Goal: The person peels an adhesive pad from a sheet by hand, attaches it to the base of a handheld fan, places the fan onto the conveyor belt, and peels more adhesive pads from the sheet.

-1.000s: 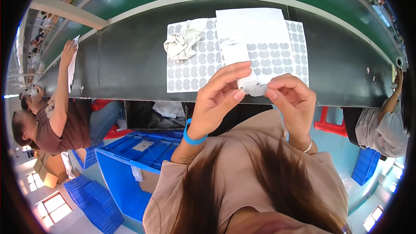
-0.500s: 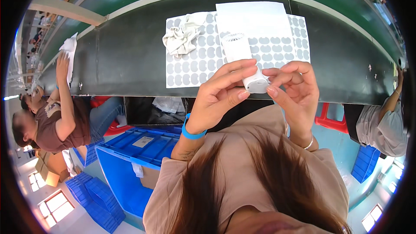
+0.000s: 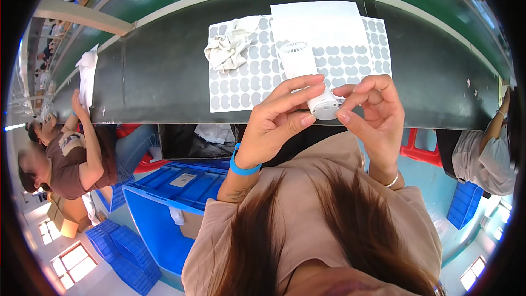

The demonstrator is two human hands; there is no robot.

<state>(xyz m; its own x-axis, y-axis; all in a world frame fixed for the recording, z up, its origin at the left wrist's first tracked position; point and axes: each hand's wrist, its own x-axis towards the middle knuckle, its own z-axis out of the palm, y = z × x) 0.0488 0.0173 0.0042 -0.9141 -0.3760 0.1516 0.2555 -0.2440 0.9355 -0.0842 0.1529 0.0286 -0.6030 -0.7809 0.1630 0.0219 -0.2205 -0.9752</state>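
My left hand (image 3: 282, 111) is closed round a small white cylinder (image 3: 323, 101), fingers on top and thumb below. Its round end, with small dark marks, faces me. The thumb and fingertips of my right hand (image 3: 375, 111) pinch at the right rim of that end; whether something thin sits between them is too small to tell. Just beyond my hands, a white cylinder with a slotted top (image 3: 298, 63) stands on a sheet of grey oval stickers (image 3: 241, 85); my left fingers partly hide its lower part.
A crumpled whitish cloth (image 3: 227, 52) and a blank white sheet (image 3: 318, 22) lie on the stickers. These rest on a black worktop (image 3: 164, 60). Blue crates (image 3: 164, 186) stand below left. Co-workers sit at left (image 3: 71, 159) and right (image 3: 479, 156), near red stools (image 3: 421, 147).
The held cylinder has turned slightly, and its end now shows more dark marks. My hands stay nearly in place. The co-worker at left has lowered a hand along the white paper.
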